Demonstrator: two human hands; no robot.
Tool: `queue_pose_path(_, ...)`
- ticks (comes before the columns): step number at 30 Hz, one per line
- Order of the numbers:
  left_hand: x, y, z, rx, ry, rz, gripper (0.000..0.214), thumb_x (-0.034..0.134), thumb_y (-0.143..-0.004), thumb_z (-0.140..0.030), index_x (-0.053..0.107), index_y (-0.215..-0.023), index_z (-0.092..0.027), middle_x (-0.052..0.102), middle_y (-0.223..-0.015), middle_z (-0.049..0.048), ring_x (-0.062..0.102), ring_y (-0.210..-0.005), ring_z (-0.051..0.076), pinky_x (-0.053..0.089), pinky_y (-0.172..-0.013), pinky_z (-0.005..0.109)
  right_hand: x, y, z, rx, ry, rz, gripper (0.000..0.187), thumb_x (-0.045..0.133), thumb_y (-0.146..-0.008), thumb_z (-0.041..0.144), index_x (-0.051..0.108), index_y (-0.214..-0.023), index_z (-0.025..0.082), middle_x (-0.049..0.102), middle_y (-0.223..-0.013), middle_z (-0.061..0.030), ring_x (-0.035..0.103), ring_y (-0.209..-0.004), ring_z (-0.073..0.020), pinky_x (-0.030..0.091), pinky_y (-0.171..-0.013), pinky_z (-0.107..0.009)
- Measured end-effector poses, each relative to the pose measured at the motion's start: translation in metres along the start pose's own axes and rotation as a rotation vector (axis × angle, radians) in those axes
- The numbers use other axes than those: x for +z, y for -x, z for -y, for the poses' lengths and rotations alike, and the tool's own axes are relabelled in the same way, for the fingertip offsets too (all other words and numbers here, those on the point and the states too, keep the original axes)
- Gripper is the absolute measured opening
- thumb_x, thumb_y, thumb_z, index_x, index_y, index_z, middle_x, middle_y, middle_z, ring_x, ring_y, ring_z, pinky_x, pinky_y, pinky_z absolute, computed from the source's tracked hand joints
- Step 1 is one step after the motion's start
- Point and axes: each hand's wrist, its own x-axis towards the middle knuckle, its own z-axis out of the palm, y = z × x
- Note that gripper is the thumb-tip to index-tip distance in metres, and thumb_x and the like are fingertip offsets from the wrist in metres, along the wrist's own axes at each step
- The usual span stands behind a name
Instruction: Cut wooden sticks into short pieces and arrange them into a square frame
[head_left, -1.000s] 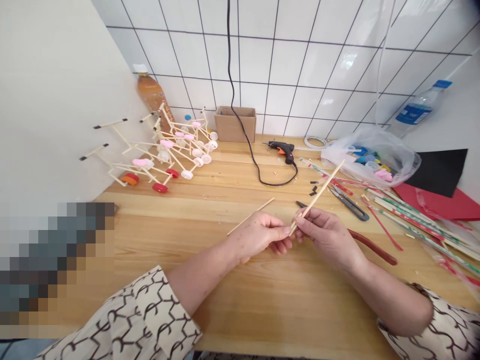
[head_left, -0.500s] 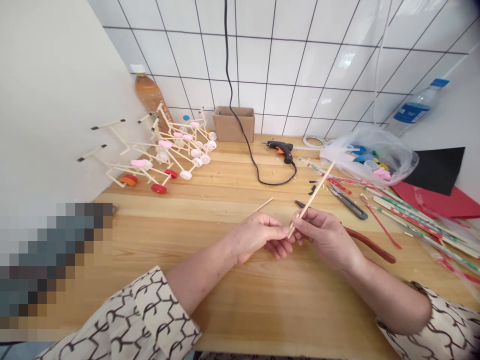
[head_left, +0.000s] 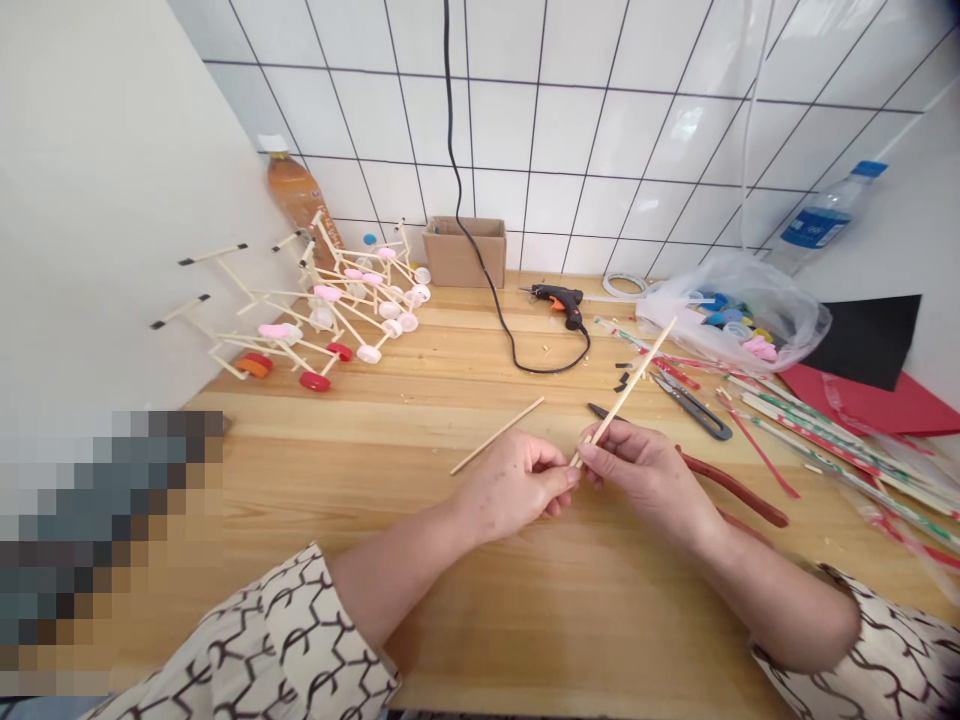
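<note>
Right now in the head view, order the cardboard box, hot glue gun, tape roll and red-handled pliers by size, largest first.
Red-handled pliers and cardboard box: unsure, since the pliers lie nearer the camera. Then hot glue gun, then tape roll.

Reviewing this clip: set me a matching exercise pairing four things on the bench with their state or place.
Things:
1. Wooden stick
2. Hot glue gun
3. Clear plastic bag
4. Cardboard box

States or places:
A. Standing against the tiled wall
B. Holding blue and pink pieces
C. Pinched in the right hand
D. Lying on the wooden bench, nozzle pointing left

Pairs: 1-C, 2-D, 3-B, 4-A
</note>
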Motion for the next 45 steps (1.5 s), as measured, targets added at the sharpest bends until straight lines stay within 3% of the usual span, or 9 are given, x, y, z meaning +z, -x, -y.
queue_pose_path(15,-0.004,0.001,-0.003,-0.05,-0.038,0.056,0.025,0.053,-0.075,-0.031,0.058,-0.059,-0.013,0.059,-0.058,0.0017,0.055,-0.052,0.011,0.044,-0.054,0.022,-0.007,-0.002,0.0,-0.021,0.037,-0.036,0.02,0.067,-0.073,0.036,0.063,-0.072,0.016,0.055,-0.054,0.0036,0.045,-0.048,-0.0084,0.036,-0.049,-0.023)
queue_pose_path(21,-0.008,0.002,-0.004,-0.007,-0.091,0.076,0.028,0.053,-0.077,-0.036,0.061,-0.064,-0.013,0.062,-0.062,0.004,0.058,-0.058,0.013,0.046,-0.059,0.025,-0.008,-0.002,-0.001,-0.025,0.019,-0.036,0.019,0.067,-0.073,0.034,0.063,-0.073,0.015,0.055,-0.055,0.003,0.045,-0.048,-0.0087,0.037,-0.049,-0.024)
queue_pose_path(24,-0.007,0.003,-0.004,0.048,-0.054,0.052,0.027,0.053,-0.078,-0.037,0.064,-0.072,-0.013,0.065,-0.069,0.0047,0.059,-0.064,0.014,0.046,-0.064,0.026,-0.006,-0.001,0.001,-0.025,0.021,-0.028,0.02,0.068,-0.072,0.035,0.062,-0.072,0.016,0.056,-0.055,0.0024,0.046,-0.048,-0.0092,0.037,-0.049,-0.024)
queue_pose_path(28,-0.001,0.002,-0.001,0.066,0.158,0.039,0.022,0.056,-0.079,-0.032,0.065,-0.084,-0.013,0.067,-0.081,0.006,0.06,-0.069,0.012,0.048,-0.067,0.026,-0.001,0.0,0.003,-0.029,0.036,-0.031,0.023,0.069,-0.07,0.037,0.062,-0.069,0.015,0.057,-0.055,0.0018,0.046,-0.048,-0.0092,0.037,-0.048,-0.024)
queue_pose_path(32,0.005,0.0,0.003,0.034,0.239,-0.05,0.018,0.057,-0.078,-0.028,0.066,-0.074,-0.013,0.066,-0.07,0.003,0.06,-0.063,0.012,0.049,-0.064,0.024,0.004,0.002,0.002,-0.065,0.047,-0.033,0.017,0.067,-0.072,0.033,0.063,-0.07,0.016,0.06,-0.059,0.0013,0.049,-0.052,-0.0095,0.039,-0.051,-0.023)
queue_pose_path(40,0.012,0.0,0.003,0.035,0.164,-0.181,0.018,0.055,-0.077,-0.021,0.06,-0.061,-0.013,0.06,-0.059,0.0003,0.057,-0.054,0.011,0.046,-0.058,0.023,0.012,0.004,0.003,-0.096,0.108,-0.098,0.022,0.067,-0.07,0.037,0.062,-0.067,0.016,0.061,-0.058,0.0006,0.054,-0.054,-0.0125,0.044,-0.054,-0.026)
queue_pose_path(45,0.01,0.0,0.003,0.041,0.173,-0.2,0.019,0.055,-0.077,-0.022,0.059,-0.06,-0.013,0.06,-0.058,0.0013,0.056,-0.051,0.011,0.045,-0.054,0.023,-0.001,0.002,0.01,-0.132,0.382,0.004,0.024,0.055,-0.08,0.04,0.061,-0.079,0.017,0.065,-0.069,-0.0035,0.059,-0.063,-0.0164,0.046,-0.058,-0.028)
